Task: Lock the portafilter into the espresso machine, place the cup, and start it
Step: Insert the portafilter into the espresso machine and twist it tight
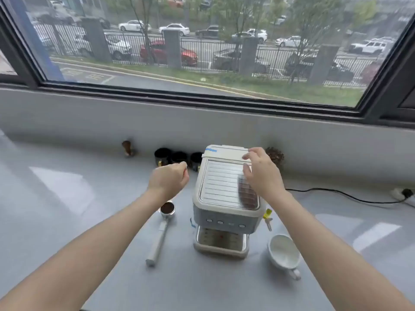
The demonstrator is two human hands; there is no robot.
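A white espresso machine (221, 198) stands in the middle of the grey counter, with its buttons and drip tray facing me. To its left lies the portafilter (162, 227), its basket full of ground coffee and its white handle pointing toward me. A white cup (284, 252) lies tilted on the counter at the machine's right front. My left hand (168, 180) hovers loosely curled above the portafilter basket, holding nothing. My right hand (260, 173) hangs over the machine's top right edge with fingers apart, touching or just above it.
Three dark mugs (177, 158) stand against the wall behind the machine, with a wooden tamper (127, 148) further left. A dried plant (275, 156) sits at the machine's back right. A black power cord (350, 196) runs right to a socket (402, 194). A yellow-tagged steam wand (268, 218) sticks out.
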